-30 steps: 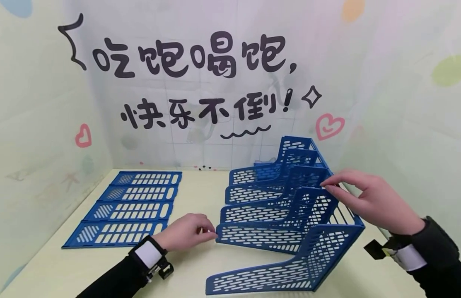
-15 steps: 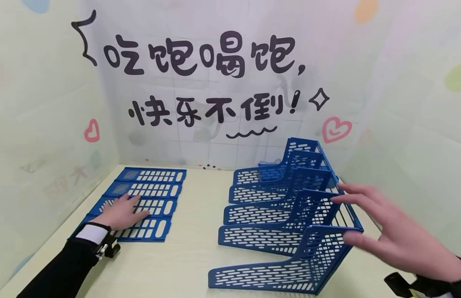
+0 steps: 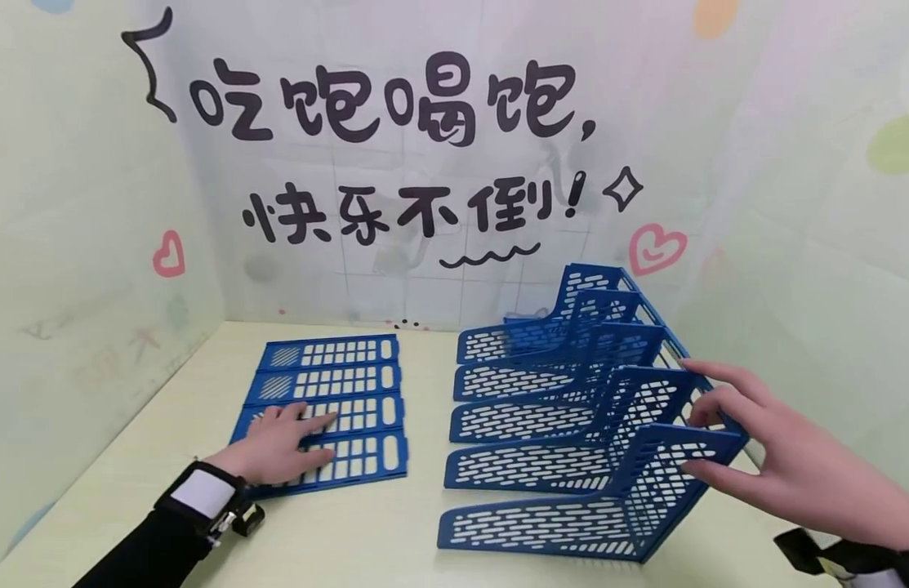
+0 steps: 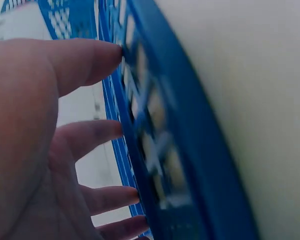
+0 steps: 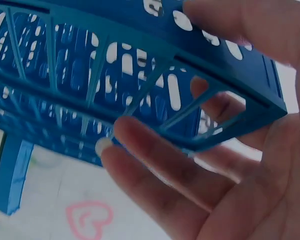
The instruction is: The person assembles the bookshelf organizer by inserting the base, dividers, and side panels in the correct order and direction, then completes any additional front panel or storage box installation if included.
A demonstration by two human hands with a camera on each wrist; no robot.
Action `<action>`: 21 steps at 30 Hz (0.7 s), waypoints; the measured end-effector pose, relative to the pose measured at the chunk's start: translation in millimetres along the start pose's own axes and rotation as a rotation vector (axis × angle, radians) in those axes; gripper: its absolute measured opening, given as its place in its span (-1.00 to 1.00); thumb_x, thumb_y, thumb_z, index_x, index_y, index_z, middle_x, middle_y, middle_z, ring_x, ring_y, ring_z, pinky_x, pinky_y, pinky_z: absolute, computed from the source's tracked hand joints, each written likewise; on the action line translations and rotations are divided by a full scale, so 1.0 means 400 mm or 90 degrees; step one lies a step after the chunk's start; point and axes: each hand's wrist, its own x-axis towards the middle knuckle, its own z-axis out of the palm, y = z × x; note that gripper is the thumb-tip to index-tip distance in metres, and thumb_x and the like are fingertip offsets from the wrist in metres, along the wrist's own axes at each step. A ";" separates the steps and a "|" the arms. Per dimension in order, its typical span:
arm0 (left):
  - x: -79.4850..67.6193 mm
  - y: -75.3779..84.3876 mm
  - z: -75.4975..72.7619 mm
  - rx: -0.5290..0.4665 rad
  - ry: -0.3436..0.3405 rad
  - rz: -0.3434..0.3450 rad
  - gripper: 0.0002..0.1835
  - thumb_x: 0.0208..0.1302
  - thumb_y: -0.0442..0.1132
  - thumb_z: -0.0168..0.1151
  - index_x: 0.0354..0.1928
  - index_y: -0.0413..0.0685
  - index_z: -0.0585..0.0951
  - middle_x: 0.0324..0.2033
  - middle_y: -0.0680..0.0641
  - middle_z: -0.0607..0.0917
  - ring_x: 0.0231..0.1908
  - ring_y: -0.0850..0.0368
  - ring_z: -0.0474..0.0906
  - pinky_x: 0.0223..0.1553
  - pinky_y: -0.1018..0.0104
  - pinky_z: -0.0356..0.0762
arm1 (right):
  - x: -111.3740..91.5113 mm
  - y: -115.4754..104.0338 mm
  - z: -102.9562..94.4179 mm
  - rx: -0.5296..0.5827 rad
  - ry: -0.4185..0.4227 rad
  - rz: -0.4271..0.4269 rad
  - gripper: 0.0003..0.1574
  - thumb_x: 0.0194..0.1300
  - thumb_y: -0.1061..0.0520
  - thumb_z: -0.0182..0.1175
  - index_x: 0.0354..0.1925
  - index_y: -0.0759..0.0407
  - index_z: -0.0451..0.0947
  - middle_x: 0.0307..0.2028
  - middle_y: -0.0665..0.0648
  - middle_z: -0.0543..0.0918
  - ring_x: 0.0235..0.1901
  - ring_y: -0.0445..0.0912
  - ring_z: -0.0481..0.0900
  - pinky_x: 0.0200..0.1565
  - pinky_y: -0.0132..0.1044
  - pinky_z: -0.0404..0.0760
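Observation:
On the left of the table in the head view lies a flat blue lattice panel [image 3: 401,412] made of several joined sections. My left hand [image 3: 270,453] rests on its nearer sections with fingers spread; in the left wrist view, the fingertips touch the panel's lattice [image 4: 162,107]. To the right stands a blue plastic file rack [image 3: 531,494] with several upright slotted dividers. My right hand [image 3: 785,465] grips the rack's near back corner. In the right wrist view, the thumb lies on the slotted divider [image 5: 115,30] and the fingers bend round the barred back.
Behind the rack's far end lies another blue piece [image 3: 523,331], mostly hidden. A printed cloth wall [image 3: 395,294] encloses the pale table [image 3: 336,539] at the back and both sides. A strip of tabletop separates panel and rack.
My left hand has gone from the rack's front to the flat panel, which has slid right. My right hand has shifted from a farther divider to the near corner, and the near divider has turned slightly.

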 end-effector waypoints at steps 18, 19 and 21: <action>-0.034 0.188 0.064 -0.070 -0.068 0.062 -0.25 0.48 0.30 0.36 0.60 0.24 0.52 0.65 -0.40 0.29 0.56 -0.57 0.20 0.45 -0.73 0.11 | -0.102 0.143 -0.056 0.010 0.057 0.001 -0.06 -0.47 0.50 0.77 -0.27 -0.27 0.57 0.53 -0.46 0.33 0.06 -0.66 0.60 -0.08 -0.82 0.52; -0.036 0.194 0.066 -0.071 -0.071 0.063 -0.25 0.48 0.31 0.36 0.60 0.24 0.52 0.65 -0.40 0.29 0.57 -0.58 0.19 0.46 -0.74 0.09 | -0.103 0.144 -0.057 0.005 0.063 -0.004 -0.05 -0.51 0.51 0.77 -0.28 -0.27 0.57 0.52 -0.47 0.34 0.04 -0.65 0.61 -0.10 -0.81 0.54; -0.040 0.204 0.071 -0.072 -0.078 0.064 -0.24 0.47 0.32 0.35 0.60 0.24 0.51 0.65 -0.40 0.29 0.58 -0.59 0.18 0.47 -0.74 0.08 | -0.106 0.146 -0.060 -0.015 0.069 -0.005 -0.03 -0.56 0.46 0.80 -0.28 -0.31 0.58 0.50 -0.54 0.31 0.01 -0.68 0.57 -0.11 -0.82 0.51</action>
